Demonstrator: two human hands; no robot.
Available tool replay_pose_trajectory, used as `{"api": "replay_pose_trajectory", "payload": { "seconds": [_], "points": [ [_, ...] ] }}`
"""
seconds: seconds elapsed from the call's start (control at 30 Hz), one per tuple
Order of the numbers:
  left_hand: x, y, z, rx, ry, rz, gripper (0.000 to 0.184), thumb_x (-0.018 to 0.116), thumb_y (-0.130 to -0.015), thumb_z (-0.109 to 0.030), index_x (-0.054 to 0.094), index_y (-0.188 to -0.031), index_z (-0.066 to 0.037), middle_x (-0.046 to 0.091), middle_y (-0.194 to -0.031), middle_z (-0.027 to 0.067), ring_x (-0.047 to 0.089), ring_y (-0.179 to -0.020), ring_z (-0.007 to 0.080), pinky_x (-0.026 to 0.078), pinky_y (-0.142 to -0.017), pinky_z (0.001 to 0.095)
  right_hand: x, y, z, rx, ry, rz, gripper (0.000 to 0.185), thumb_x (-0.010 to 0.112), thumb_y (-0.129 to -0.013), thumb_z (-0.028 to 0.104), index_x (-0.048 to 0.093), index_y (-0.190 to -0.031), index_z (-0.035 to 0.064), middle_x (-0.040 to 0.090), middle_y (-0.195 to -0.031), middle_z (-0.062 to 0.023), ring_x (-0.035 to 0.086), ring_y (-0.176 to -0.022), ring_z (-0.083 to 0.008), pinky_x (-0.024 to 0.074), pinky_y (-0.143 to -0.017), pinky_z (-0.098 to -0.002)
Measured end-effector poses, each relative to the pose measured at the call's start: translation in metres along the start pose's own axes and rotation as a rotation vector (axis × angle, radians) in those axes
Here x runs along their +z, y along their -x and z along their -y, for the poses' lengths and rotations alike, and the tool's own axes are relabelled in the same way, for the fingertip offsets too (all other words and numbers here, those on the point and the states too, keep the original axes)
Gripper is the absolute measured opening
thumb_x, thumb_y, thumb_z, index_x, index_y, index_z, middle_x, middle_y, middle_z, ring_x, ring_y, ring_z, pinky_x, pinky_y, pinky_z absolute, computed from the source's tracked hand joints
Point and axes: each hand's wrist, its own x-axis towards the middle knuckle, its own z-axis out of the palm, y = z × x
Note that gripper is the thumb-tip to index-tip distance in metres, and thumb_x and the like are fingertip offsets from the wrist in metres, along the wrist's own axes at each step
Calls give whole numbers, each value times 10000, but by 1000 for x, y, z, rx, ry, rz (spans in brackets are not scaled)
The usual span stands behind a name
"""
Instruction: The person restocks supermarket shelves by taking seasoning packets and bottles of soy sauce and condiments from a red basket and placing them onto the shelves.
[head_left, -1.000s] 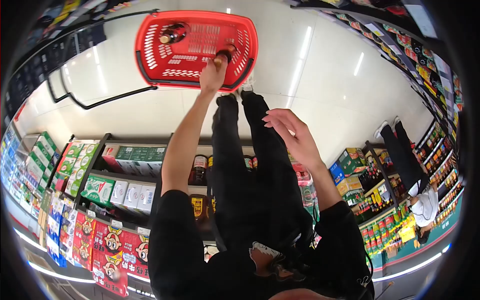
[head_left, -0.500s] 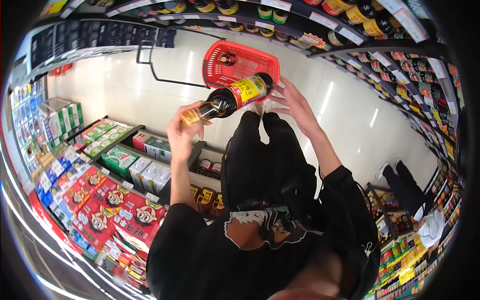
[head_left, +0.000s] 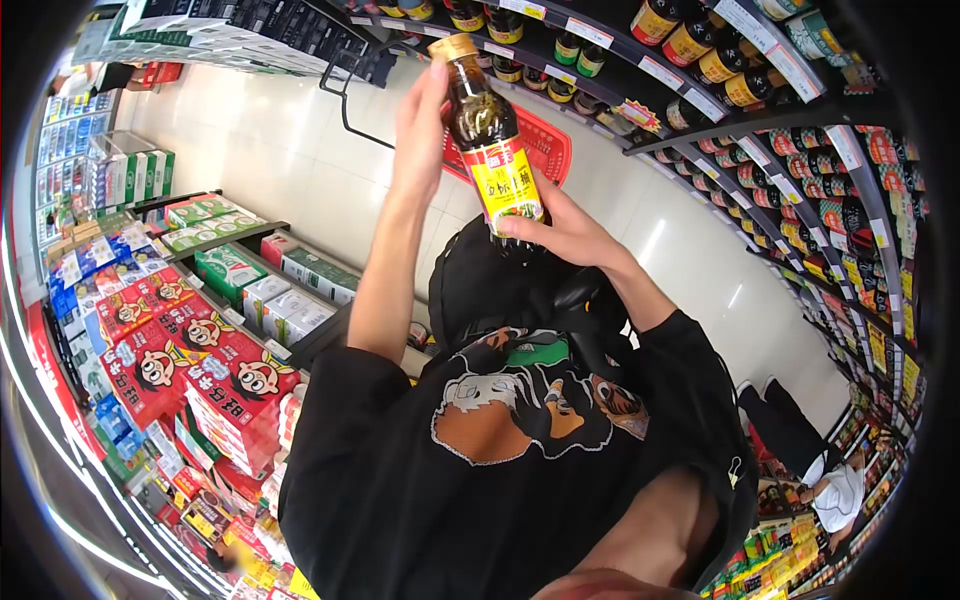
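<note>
A dark soy sauce bottle (head_left: 487, 120) with a gold cap and a yellow-and-red label stands nearly upright in front of me, its label turned towards the camera. My left hand (head_left: 420, 125) is closed at its neck, just below the cap, with some fingers hidden behind. Around the base, my right hand (head_left: 565, 228) grips the bottle, its thumb lying across the lower label. Behind the bottle, a red shopping basket (head_left: 552, 145) is on the floor, partly covered by the bottle and my hands.
Shelves of sauce bottles (head_left: 700, 50) curve along the top and right. Red gift boxes (head_left: 190, 345) and milk cartons (head_left: 285, 305) are stacked at left. A person in a white top (head_left: 838, 497) stands at lower right. A black basket handle (head_left: 345, 110) extends left of the basket.
The bottle has been raised closer and turned from slanting to nearly upright, label facing me. My right hand, open beside its base before, has closed around it.
</note>
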Motion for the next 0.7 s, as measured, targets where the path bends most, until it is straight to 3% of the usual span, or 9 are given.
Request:
{"api": "replay_pose_trajectory", "payload": {
  "seconds": [0.1, 0.13, 0.17, 0.23, 0.3, 0.53, 0.6, 0.7],
  "points": [
    [-3, 17, 29, -119, 30, 4, 533, 420, -1082, -474, 603, -1294, -20, 670, -1174, 54, 606, -1060, 118, 475, -945, 306, 4, 0, 3, -49, -28, -86, 783, 700, -968, 262, 252, -1550, -12, 512, -1400, -101, 496, -1293, -179, 393, -1099, -355],
    [-1, 23, 44, -156, 155, 14, 548, 390, -1090, -478, 579, -1320, -18, 672, -1175, 62, 606, -1057, 117, 472, -955, 314, 6, -1, 3, -54, -28, -87, 783, 700, -968, 262, 252, -1550, -12, 512, -1400, -101, 496, -1293, -179, 393, -1099, -355],
    [3, 29, 57, -155, 155, 14, 608, 271, -1099, -505, 556, -1323, -17, 687, -1193, 118, 679, -1023, 197, 544, -929, 362, 8, -2, 4, -59, -65, -127, 796, 691, -973, 254, 226, -1559, -16, 484, -1428, -109, 472, -1321, -185, 375, -1116, -355],
    [17, 49, 46, -232, 291, 126, 664, 199, -1094, -534, 535, -1342, -18, 686, -1195, 140, 684, -1025, 217, 570, -898, 370, 12, -6, 4, -69, -103, -163, 809, 683, -977, 246, 199, -1568, -20, 456, -1456, -117, 448, -1349, -191, 357, -1133, -356],
    [21, 53, 45, -176, 247, 88, 699, 156, -1090, -542, 540, -1330, -10, 686, -1190, 153, 689, -1010, 232, 581, -879, 376, 15, -11, 3, -125, -16, -181, 843, 679, -978, 238, 151, -1579, -29, 391, -1511, -136, 396, -1398, -205, 318, -1163, -365],
    [-19, 45, 43, -182, 207, 112, 705, 158, -1088, -546, 545, -1321, -4, 690, -1146, 156, 701, -946, 222, 599, -828, 354, 23, -31, 7, -95, 82, -137, 910, 701, -963, 249, 105, -1591, -33, 353, -1545, -149, 365, -1423, -211, 290, -1179, -364],
    [-36, 43, 40, -220, 240, 121, 706, 158, -1087, -548, 547, -1320, -6, 692, -1138, 155, 704, -927, 217, 604, -808, 350, 29, -40, 12, 6, 43, -48, 911, 708, -960, 245, 114, -1595, -24, 387, -1528, -134, 400, -1401, -201, 318, -1163, -355],
    [-65, 40, 32, -218, 290, 79, 600, 301, -1093, -524, 603, -1220, -21, 681, -1053, 66, 646, -898, 113, 525, -799, 285, 48, -59, 14, 48, 12, -34, 886, 703, -965, 218, 128, -1601, -8, 424, -1505, -115, 446, -1367, -190, 353, -1141, -345]
  ]
}}
